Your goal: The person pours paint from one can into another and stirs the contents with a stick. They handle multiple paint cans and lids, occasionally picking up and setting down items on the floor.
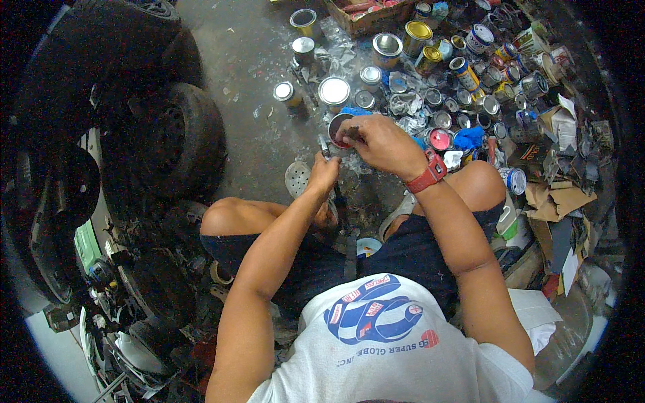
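My left hand (325, 172) is closed, and a thin silvery tool (324, 144) sticks up from its fingers; its exact kind is too small to tell. Just to the right, my right hand (384, 142) reaches in with bent, closed fingers over the mouth of a round open can (336, 123). That can has a pale rim and a dark reddish inside. Whatever those fingers hold is hidden in their shadow. A lidded paint can (334, 91) stands just beyond the open one, and a blue crumpled piece (355, 111) lies behind the right hand.
Many paint cans (388, 48) crowd the floor ahead and to the right, with a cardboard box (366, 20) at the back. Torn cardboard (554, 201) is heaped at the right. A vehicle wheel (178, 138) and parts stand left. A small tub (367, 247) sits between my legs.
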The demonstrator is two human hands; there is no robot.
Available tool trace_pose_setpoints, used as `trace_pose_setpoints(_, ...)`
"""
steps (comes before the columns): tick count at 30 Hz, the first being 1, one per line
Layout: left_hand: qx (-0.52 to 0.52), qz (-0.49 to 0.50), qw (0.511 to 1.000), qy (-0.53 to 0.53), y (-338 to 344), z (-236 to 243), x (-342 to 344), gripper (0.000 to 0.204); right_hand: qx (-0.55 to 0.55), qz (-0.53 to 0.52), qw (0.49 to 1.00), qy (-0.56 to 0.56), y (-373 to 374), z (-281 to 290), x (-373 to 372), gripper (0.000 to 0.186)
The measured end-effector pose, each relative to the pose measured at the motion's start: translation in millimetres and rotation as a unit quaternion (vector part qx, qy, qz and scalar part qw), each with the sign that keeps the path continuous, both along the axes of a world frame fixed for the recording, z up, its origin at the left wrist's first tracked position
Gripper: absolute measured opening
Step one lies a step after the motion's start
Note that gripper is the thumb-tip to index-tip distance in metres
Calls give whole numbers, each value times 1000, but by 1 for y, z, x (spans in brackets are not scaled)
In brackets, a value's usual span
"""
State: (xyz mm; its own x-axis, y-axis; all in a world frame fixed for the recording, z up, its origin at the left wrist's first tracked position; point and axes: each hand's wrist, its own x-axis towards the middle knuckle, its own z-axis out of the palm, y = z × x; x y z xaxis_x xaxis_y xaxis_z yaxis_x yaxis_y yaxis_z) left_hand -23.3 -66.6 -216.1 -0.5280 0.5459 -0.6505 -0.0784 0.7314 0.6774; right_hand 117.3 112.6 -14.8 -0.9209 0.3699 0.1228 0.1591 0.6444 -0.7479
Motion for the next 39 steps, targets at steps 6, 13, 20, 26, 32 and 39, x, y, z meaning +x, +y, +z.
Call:
trace_pose_setpoints(6,-2,-8,1000,1,1,6,0,69,-4,-1,1000,5,-1,6,1,13)
trace_pose_setpoints(13,-24,-15,1000,14,0,6,-4,73,31,-56,997,33,0,5,0,14)
trace_pose_setpoints(20,-7,-14,1000,-2,4,12,-1,74,11,-11,1000,-8,-7,5,-1,14)
trace_pose_setpoints(26,-7,-15,1000,-4,2,2,-2,73,24,-24,999,-9,-4,6,0,11)
trace_pose_setpoints(32,-13,-17,1000,-5,-1,-10,-3,72,-6,-3,1000,-14,-4,6,0,12)
trace_pose_setpoints(39,14,15,999,40,-3,-9,1,45,12,11,1000,-8,-2,2,-1,14)
